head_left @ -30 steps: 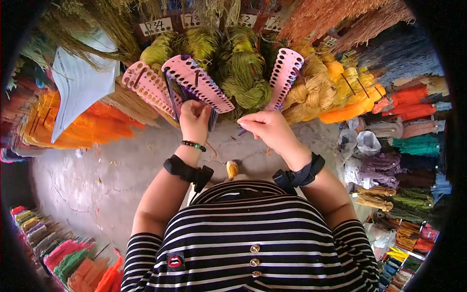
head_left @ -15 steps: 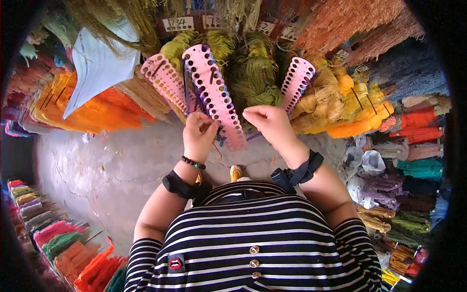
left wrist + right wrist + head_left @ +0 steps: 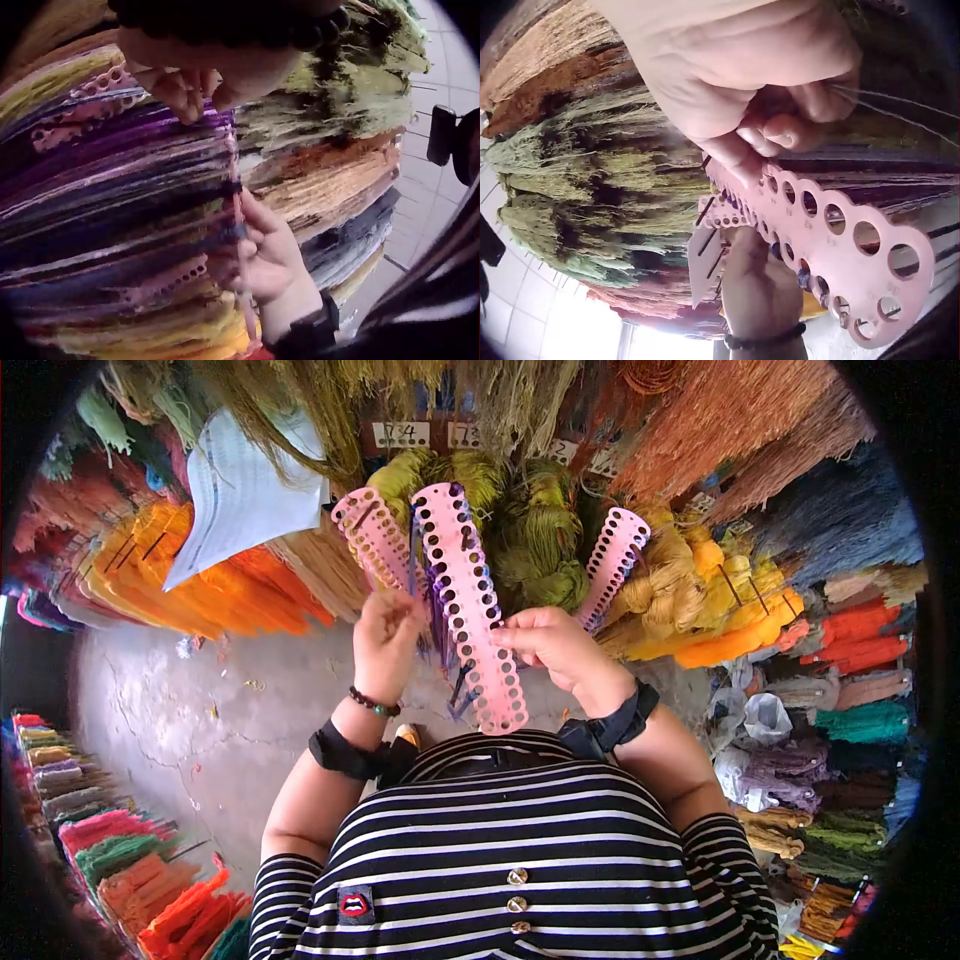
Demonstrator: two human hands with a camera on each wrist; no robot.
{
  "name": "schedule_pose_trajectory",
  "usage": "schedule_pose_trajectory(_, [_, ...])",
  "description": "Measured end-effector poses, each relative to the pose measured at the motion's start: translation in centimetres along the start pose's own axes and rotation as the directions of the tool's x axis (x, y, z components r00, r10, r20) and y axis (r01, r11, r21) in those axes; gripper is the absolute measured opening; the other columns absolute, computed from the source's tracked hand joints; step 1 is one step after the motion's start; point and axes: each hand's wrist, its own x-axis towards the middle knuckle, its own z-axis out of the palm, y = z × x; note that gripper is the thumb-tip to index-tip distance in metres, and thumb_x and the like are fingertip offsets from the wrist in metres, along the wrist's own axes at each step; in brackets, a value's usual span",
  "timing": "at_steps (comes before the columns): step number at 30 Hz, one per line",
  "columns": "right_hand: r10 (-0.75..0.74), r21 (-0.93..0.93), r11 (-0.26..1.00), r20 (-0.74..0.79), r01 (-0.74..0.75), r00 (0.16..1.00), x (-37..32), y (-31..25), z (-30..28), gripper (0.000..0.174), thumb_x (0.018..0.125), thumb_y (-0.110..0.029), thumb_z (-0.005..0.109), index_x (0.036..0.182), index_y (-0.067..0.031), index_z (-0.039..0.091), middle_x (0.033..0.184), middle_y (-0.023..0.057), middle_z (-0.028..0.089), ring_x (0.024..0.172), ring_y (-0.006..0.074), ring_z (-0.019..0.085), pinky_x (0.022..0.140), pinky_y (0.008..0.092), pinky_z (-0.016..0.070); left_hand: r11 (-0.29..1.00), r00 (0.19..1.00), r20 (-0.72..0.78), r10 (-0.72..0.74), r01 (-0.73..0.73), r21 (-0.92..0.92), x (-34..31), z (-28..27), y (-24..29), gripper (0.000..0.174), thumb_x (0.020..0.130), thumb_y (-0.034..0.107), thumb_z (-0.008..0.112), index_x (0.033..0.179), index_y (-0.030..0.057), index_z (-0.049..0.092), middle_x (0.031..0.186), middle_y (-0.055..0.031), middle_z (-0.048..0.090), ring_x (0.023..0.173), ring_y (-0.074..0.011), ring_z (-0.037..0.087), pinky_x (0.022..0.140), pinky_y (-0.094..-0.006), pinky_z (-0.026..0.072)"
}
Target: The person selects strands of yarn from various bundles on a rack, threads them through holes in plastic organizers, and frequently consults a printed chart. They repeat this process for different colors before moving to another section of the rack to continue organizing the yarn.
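Note:
A long pink card (image 3: pixel 466 595) with holed edges slants between the hands, dark and purple threads along its left side. My right hand (image 3: pixel 565 647) pinches its right edge; in the right wrist view the fingers of this hand (image 3: pixel 742 75) are curled, with a pale thread (image 3: pixel 900 101) running from them. My left hand (image 3: pixel 386 645) is left of the card, thumb and fingers drawn together at the purple threads (image 3: pixel 214 120). In the left wrist view its fingertips (image 3: pixel 187 112) meet those threads; the exact grip is partly hidden. Other pink cards (image 3: pixel 372 535) (image 3: pixel 612 565) hang on both sides.
Green skeins (image 3: pixel 540 550) hang behind the cards, with yellow-orange skeins (image 3: pixel 715 600) to the right and orange ones (image 3: pixel 200 580) to the left. A white sheet (image 3: pixel 245 490) hangs at the upper left. Numbered tags (image 3: pixel 402 435) line the rack above the grey floor (image 3: pixel 230 700).
The middle card has swung down toward the body, and my right hand has come onto its edge. The left hand has shifted slightly left; the head view has also moved.

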Motion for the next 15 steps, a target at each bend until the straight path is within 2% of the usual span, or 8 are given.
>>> schedule_pose_trajectory(2, [0.014,0.003,1.000,0.028,-0.014,1.000,-0.3,-0.1,0.1,0.016,0.082,-0.019,0.074,0.076,-0.0060,0.067,0.058,-0.0069,0.051,0.050,0.0035,0.038,0.049,0.0199,0.0274,0.996,0.995,-0.056,0.086,-0.086,0.000,2.1,-0.3,-0.6,0.010,0.091,-0.002,0.054,0.101,0.0010,0.055,0.088,-0.0031,0.064,0.077,-0.0081,0.059,0.069,-0.0216,0.0485])
schedule_pose_trajectory(5, [0.036,0.062,0.997,0.023,-0.037,0.999,-0.3,0.1,0.4,0.016,0.082,-0.018,0.074,0.074,-0.0063,0.066,0.057,-0.0071,0.050,0.049,0.0036,0.039,0.047,0.0204,0.0265,0.978,0.997,-0.051,0.050,-0.059,-0.200,3.9,0.7,0.9,0.012,0.091,-0.003,0.052,0.103,0.0005,0.055,0.093,-0.0045,0.067,0.081,-0.0088,0.060,0.071,-0.0223,0.0487])
schedule_pose_trajectory(8, [0.046,0.058,0.997,0.004,-0.046,0.999,-0.2,-0.2,0.3,0.019,0.082,-0.021,0.075,0.073,-0.0066,0.066,0.056,-0.0072,0.049,0.048,0.0037,0.039,0.046,0.0205,0.0258,0.970,0.997,-0.027,-0.079,0.071,-0.233,4.5,0.9,0.4,0.015,0.092,-0.004,0.050,0.105,0.0007,0.054,0.100,-0.0078,0.068,0.085,-0.0102,0.060,0.074,-0.0228,0.0488])
schedule_pose_trajectory(9, [0.043,0.045,0.998,-0.003,-0.043,0.999,0.1,-0.2,0.2,0.020,0.082,-0.022,0.075,0.074,-0.0067,0.066,0.056,-0.0073,0.049,0.048,0.0037,0.039,0.046,0.0204,0.0258,0.975,0.996,-0.035,-0.087,0.077,-0.210,4.7,0.9,0.5,0.018,0.091,-0.004,0.050,0.108,0.0008,0.053,0.103,-0.0093,0.068,0.087,-0.0115,0.061,0.075,-0.0230,0.0486])
schedule_pose_trajectory(12, [0.022,0.011,1.000,-0.028,-0.022,0.999,0.4,-0.7,0.1,0.022,0.081,-0.025,0.076,0.073,-0.0073,0.065,0.056,-0.0075,0.048,0.048,0.0035,0.039,0.046,0.0202,0.0258,0.993,0.999,-0.035,0.019,-0.022,-0.114,5.8,0.7,-0.6,0.019,0.093,-0.001,0.049,0.112,0.0030,0.052,0.108,-0.0058,0.066,0.090,-0.0093,0.059,0.071,-0.0226,0.0482])
schedule_pose_trajectory(15, [0.010,-0.012,1.000,-0.033,-0.010,0.999,0.9,-1.0,-0.1,0.024,0.081,-0.027,0.077,0.072,-0.0081,0.065,0.055,-0.0077,0.048,0.048,0.0033,0.039,0.046,0.0201,0.0258,0.993,0.995,0.022,0.094,-0.092,-0.073,6.8,1.0,-0.4,0.022,0.093,0.000,0.051,0.115,0.0021,0.052,0.110,-0.0067,0.065,0.092,-0.0104,0.059,0.075,-0.0222,0.0480])
